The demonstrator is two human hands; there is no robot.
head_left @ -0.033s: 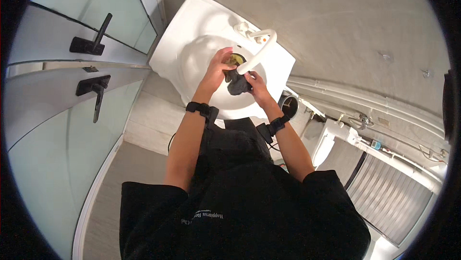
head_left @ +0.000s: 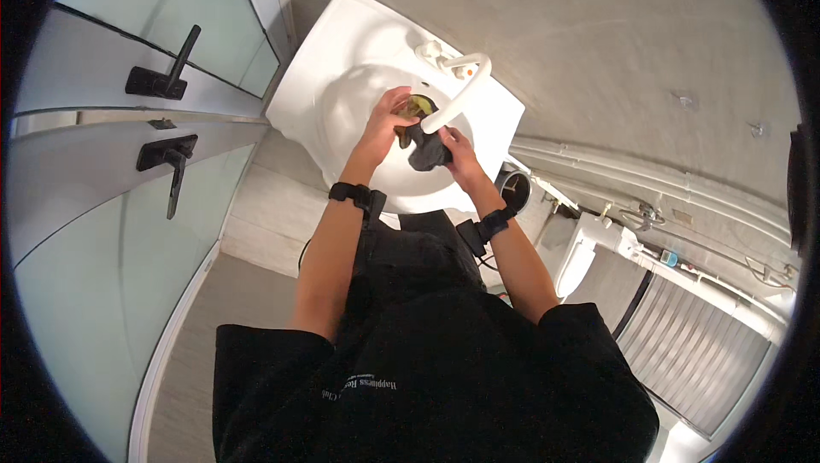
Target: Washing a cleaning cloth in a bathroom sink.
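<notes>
Over the white washbasin (head_left: 342, 36), my two hands hold a soft, dark grey cloth item (head_left: 430, 152) with a yellow-green part at its far left end. What kind of item it is does not show clearly. My left hand (head_left: 389, 124) is closed around the yellow-green end, thumb towards the middle. My right hand (head_left: 459, 155) grips the dark end with thumb and fingers. The white curved tap (head_left: 481, 79) arches over the item, its spout end right above the middle and hiding part of it. Whether water runs cannot be made out.
Black straps with small boxes sit on both wrists. A round dark bin (head_left: 514, 187) stands right of the basin. Further right are a white toilet (head_left: 578, 265) and wall pipes (head_left: 641, 174). On the left are frosted glass doors with black handles (head_left: 166, 153).
The dark end of the cloth item has shifted very slightly to the right and changed its folds. Both hands are almost where they were, still gripping it.
</notes>
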